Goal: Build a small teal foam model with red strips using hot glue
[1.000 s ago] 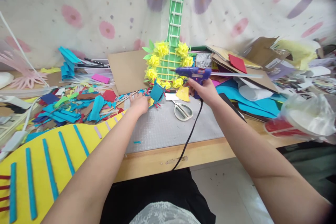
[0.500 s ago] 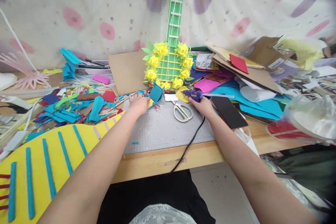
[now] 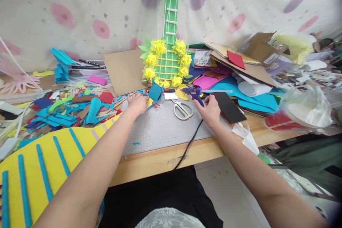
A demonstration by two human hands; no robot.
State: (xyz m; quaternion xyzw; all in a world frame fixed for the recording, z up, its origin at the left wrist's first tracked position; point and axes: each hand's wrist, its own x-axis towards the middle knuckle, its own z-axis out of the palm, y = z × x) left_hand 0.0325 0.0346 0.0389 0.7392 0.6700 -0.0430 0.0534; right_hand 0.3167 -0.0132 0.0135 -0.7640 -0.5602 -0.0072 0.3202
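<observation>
My left hand (image 3: pixel 136 104) is closed around the narrow end of a yellow craft guitar (image 3: pixel 60 149), just beside its blue head (image 3: pixel 155 92) with red pegs. Blue strips cross the guitar's body, and my left forearm hides part of it. My right hand (image 3: pixel 210 111) is by the handle of a purple glue gun (image 3: pixel 196 93), thumb and fingers apart. The gun lies at the far edge of a grey cutting mat (image 3: pixel 162 133), its black cord running to the front edge. Scissors (image 3: pixel 183 109) with pale handles rest on the mat between my hands.
A green craft guitar (image 3: pixel 171 25) with yellow flowers stands upright at the back. Colourful scraps (image 3: pixel 66 110) are heaped at left. A black phone-like slab (image 3: pixel 228 107), blue sheets (image 3: pixel 256 99) and a bagged red-and-white tub (image 3: pixel 294 114) are at right.
My right hand has drawn back from the glue gun's handle and its fingers have parted. My left hand stays at the yellow guitar's narrow end. The view has shifted slightly.
</observation>
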